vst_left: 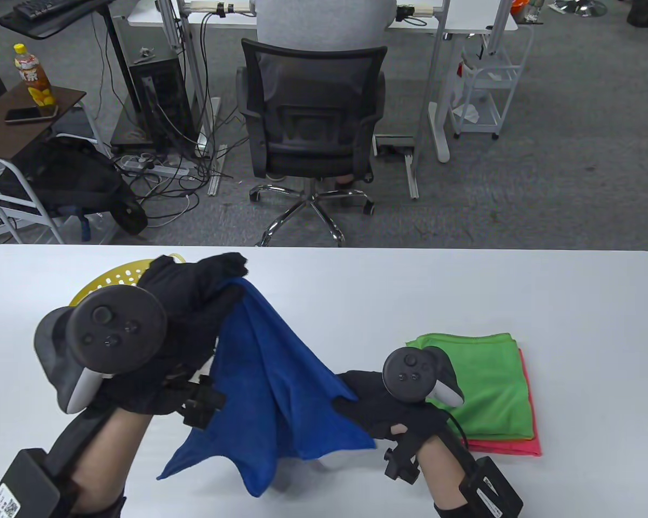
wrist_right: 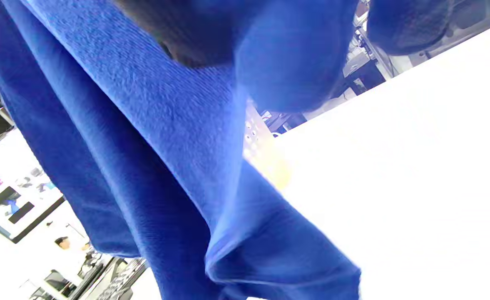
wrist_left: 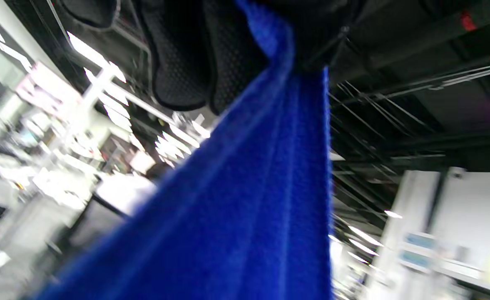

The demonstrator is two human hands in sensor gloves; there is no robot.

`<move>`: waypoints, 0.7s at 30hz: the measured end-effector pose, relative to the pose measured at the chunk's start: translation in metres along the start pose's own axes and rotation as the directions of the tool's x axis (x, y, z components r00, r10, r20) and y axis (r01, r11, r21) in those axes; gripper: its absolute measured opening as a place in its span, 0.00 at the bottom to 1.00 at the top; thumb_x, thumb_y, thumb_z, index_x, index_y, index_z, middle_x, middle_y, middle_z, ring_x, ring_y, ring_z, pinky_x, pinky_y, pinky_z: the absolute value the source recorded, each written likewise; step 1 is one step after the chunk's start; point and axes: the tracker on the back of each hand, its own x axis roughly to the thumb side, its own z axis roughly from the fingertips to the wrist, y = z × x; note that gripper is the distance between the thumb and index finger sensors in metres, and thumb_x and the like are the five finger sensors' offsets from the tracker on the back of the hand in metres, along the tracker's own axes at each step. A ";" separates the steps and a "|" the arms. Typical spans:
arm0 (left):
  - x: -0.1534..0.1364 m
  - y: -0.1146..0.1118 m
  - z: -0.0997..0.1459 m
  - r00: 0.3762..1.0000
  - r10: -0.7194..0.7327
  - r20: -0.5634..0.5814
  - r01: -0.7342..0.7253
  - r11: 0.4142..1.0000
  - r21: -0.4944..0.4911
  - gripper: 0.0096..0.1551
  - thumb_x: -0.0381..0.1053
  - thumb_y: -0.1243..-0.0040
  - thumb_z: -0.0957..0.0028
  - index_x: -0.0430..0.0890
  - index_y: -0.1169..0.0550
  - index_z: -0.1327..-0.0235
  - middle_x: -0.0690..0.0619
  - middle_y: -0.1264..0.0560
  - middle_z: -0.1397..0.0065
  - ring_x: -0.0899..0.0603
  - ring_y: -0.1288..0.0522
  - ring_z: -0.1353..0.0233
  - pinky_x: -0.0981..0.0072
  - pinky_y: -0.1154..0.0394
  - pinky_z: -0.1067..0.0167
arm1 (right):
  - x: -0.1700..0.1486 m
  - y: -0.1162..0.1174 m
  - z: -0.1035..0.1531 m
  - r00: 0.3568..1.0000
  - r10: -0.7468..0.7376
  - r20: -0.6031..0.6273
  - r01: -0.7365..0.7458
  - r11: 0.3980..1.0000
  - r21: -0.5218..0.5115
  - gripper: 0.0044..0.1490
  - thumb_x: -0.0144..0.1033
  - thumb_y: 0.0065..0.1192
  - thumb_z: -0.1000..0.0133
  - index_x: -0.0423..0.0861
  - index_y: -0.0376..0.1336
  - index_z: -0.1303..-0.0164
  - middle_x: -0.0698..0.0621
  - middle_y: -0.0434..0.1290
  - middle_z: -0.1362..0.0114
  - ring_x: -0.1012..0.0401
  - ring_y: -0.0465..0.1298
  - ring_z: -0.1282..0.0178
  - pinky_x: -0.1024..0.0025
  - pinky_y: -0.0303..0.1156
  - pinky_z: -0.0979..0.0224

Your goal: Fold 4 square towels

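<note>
A blue towel (vst_left: 272,388) is held up off the white surface (vst_left: 464,291) btwn both hands. One corner is pinched high by the left hand (vst_left: 189,318), w/ gloved fingers (wrist_left: 186,62) closed over the cloth edge in the left wrist view. Another corner is gripped lower down by the right hand (vst_left: 378,404), near the surface. The cloth is stretched at a slant btwn the two grips, w/ long creases running down it; two loose corners hang pointed toward the near edge, approx. touching the surface. The fabric is seen as a deep, even blue w/ a fine terry weave and a stitched hem; it is unfolded.

A folded green towel (vst_left: 480,383) is stacked on a folded red/pink towel (vst_left: 518,445), just right of the right hand; the red one is shown only as a strip along the right and near sides. A yellow perforated basket (vst_left: 113,280) is partly hidden behind the left hand.
</note>
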 end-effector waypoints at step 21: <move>-0.163 -0.006 0.064 0.889 0.420 -0.183 -0.458 0.822 -0.340 0.22 0.56 0.36 0.46 0.55 0.14 0.41 0.58 0.10 0.41 0.46 0.22 0.22 0.36 0.40 0.19 | 0.049 -0.106 0.118 0.831 -0.238 0.502 0.422 0.858 -0.293 0.32 0.41 0.61 0.39 0.33 0.72 0.34 0.36 0.83 0.41 0.54 0.85 0.56 0.32 0.67 0.32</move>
